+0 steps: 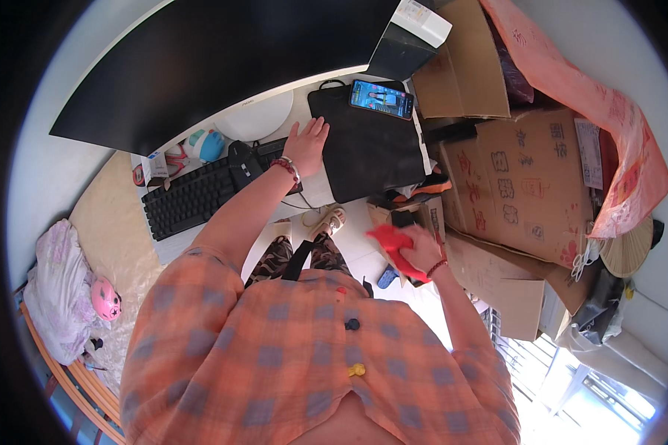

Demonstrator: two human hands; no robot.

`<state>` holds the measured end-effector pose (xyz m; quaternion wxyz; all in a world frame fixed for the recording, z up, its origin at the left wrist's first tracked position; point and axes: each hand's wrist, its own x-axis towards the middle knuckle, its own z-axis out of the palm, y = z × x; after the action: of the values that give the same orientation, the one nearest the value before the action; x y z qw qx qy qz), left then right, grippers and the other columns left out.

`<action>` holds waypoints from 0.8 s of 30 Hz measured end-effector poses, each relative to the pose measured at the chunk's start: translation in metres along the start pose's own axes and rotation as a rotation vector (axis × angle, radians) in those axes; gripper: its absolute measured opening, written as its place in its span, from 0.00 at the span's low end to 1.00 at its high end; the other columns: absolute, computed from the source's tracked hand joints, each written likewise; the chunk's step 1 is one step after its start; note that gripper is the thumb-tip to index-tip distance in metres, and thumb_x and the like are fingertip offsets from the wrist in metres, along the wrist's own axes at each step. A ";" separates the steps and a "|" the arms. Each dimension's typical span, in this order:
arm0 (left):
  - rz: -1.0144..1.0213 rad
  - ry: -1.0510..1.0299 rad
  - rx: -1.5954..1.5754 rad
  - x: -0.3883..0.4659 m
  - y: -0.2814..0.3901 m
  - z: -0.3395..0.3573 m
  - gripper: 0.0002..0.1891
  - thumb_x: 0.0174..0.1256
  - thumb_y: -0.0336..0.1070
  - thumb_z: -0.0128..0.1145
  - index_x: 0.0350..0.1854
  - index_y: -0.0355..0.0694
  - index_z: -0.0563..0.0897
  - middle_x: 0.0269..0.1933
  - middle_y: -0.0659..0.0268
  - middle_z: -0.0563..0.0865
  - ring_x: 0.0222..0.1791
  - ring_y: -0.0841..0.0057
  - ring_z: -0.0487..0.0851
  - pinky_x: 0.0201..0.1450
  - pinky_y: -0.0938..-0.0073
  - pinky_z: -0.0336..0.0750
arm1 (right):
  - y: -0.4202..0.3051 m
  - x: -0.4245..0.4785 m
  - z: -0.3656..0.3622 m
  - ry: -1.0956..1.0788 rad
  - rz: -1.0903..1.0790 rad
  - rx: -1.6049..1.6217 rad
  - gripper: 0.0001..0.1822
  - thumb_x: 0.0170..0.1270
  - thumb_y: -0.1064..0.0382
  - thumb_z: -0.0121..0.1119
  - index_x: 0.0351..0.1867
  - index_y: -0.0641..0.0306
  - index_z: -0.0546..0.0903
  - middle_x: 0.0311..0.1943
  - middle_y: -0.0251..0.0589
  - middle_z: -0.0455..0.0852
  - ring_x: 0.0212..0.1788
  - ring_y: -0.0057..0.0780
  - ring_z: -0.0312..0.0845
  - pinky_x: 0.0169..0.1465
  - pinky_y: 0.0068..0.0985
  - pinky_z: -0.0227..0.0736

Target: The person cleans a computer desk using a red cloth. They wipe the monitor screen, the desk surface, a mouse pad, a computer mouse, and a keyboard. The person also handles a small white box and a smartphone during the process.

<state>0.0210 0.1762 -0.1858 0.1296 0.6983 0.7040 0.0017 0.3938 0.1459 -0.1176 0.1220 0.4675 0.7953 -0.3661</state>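
My left hand (pixel 307 149) is stretched out flat over the desk at the left edge of a dark flat mat (pixel 367 150), fingers spread and holding nothing. Whether the palm presses on the mat or the desk is hidden. My right hand (pixel 422 249) grips a bunched red cloth (pixel 392 240) beside the desk, above an open cardboard box (pixel 435 214). A smartphone (pixel 381 100) with its screen lit lies on the mat's far end. Left of my left hand, a black mouse (pixel 244 161) rests over a black keyboard (pixel 189 197).
A large dark monitor (pixel 222 61) spans the back of the desk, its round white base (pixel 259 118) below. Stacked cardboard boxes (pixel 529 178) and a red plastic bag (pixel 629 128) crowd the right. A blue-and-white toy (pixel 206 146) and red-handled scissors (pixel 175 161) lie behind the keyboard.
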 end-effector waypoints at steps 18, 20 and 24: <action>-0.382 0.506 -0.415 -0.174 -0.083 -0.043 0.39 0.60 0.46 0.64 0.73 0.42 0.65 0.69 0.48 0.70 0.67 0.49 0.70 0.66 0.52 0.67 | -0.124 0.085 0.039 -0.195 -0.324 -0.270 0.23 0.53 0.56 0.65 0.54 0.47 0.82 0.54 0.38 0.78 0.61 0.46 0.71 0.62 0.43 0.70; -0.443 0.459 -0.441 -0.167 -0.074 -0.041 0.43 0.58 0.54 0.66 0.74 0.43 0.63 0.70 0.48 0.69 0.65 0.48 0.71 0.63 0.52 0.70 | -0.114 0.072 0.036 -0.219 -0.280 -0.124 0.22 0.53 0.56 0.63 0.53 0.49 0.83 0.53 0.41 0.80 0.59 0.47 0.73 0.63 0.40 0.70; -0.582 0.376 -0.439 -0.138 -0.055 -0.039 0.49 0.54 0.60 0.68 0.76 0.48 0.59 0.69 0.51 0.65 0.63 0.46 0.71 0.62 0.55 0.72 | -0.110 0.055 0.017 -0.054 -0.224 0.002 0.22 0.54 0.56 0.62 0.53 0.50 0.83 0.53 0.43 0.81 0.59 0.47 0.74 0.64 0.38 0.69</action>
<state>-0.0414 0.0458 -0.1335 0.1397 0.4133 0.8665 0.2427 0.2707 0.1375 -0.1079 0.1015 0.3659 0.8385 -0.3908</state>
